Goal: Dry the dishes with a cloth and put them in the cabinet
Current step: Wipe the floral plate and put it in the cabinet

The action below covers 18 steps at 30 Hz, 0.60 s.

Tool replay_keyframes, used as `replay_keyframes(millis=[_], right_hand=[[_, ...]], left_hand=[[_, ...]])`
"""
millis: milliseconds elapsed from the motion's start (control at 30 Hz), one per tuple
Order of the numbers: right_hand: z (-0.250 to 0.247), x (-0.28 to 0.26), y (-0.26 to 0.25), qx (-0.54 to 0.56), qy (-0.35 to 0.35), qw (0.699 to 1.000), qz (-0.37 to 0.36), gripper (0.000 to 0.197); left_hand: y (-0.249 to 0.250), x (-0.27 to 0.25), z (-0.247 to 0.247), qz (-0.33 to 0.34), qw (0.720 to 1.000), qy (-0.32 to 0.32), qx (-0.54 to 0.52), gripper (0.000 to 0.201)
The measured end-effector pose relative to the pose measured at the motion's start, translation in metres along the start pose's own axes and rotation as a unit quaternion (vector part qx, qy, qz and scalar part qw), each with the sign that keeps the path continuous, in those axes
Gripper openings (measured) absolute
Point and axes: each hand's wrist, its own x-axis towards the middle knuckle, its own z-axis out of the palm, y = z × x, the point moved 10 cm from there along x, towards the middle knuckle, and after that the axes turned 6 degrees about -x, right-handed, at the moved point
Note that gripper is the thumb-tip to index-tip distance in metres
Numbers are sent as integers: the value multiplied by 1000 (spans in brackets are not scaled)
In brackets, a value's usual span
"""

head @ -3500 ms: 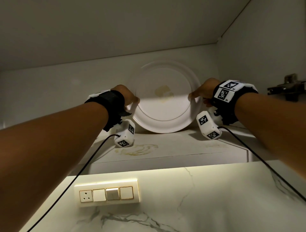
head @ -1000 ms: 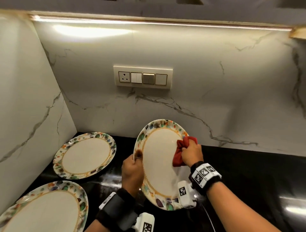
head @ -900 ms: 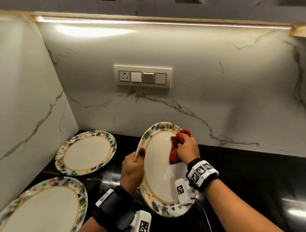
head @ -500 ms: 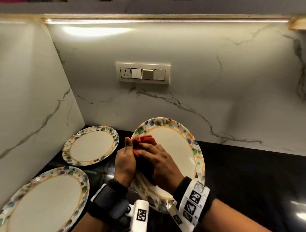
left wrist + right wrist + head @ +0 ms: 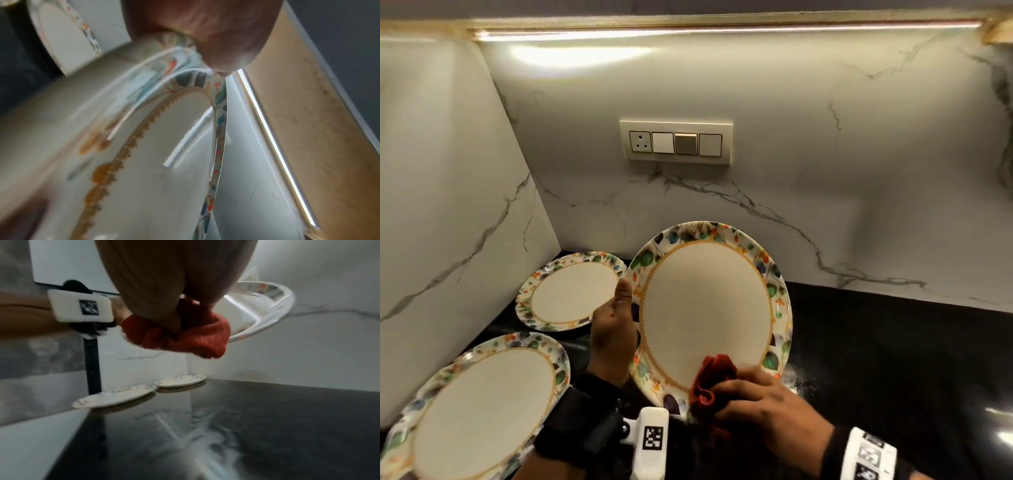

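A round plate (image 5: 705,308) with a leaf-and-flower rim is held tilted above the black counter (image 5: 893,359). My left hand (image 5: 616,325) grips its left edge, thumb on the rim. The left wrist view shows that plate (image 5: 164,162) close up under my left hand (image 5: 205,32). My right hand (image 5: 763,401) pinches a bunched red cloth (image 5: 710,380) against the plate's lower rim. In the right wrist view the red cloth (image 5: 185,337) is clamped round the edge of the plate (image 5: 267,305) by my right hand (image 5: 174,288).
Two more patterned plates lie flat on the counter at the left: one (image 5: 570,291) in the back corner, one (image 5: 482,404) nearer me. Marble walls close the left side and back, with a switch panel (image 5: 676,142) and a light strip (image 5: 688,31) above.
The right hand has carried the red cloth from the plate's upper left, beside the left hand, down to its lower rim. The plate's face has turned more towards me.
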Motion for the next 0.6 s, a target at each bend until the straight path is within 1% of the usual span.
replay_keyframes(millis=[33,67,100,133,200,233,300,333,367,433,500,567,600], right_hand=[[-1,-6,12,-16,-15,1000,1,22],[-7,-10,29,-32,-11,999,12,21],[-19,-14,50,-47,12,998,36,20],[-36,-16,72,-61,48,994,72,21],[-79,-13,111,-71,140,977,142,38],[-102,-7,124,-71,182,967,162,43],[-142,20,136,-76,247,952,165,41],[-155,36,139,-73,259,950,159,40],[-162,54,139,-62,260,952,150,40],[-159,85,139,-15,241,958,153,47],[-142,103,144,38,213,957,196,59],[-117,109,151,82,183,946,254,76],[-107,109,151,104,177,939,276,79]], left_hand=[[5,1,-3,14,1000,0,14,42],[10,2,-6,28,999,1,28,42],[15,3,-10,40,998,6,42,43],[20,4,-13,52,997,9,58,43],[32,4,-11,77,993,0,85,43],[38,3,-5,91,991,-10,100,44],[50,1,6,127,982,-22,139,47],[54,-1,13,143,977,-28,156,51],[57,-2,19,159,972,-34,168,57],[63,-4,29,192,962,-37,190,63],[71,-8,36,221,954,-35,199,59],[77,-11,42,248,944,-34,214,54],[78,-13,44,255,940,-33,222,52]])
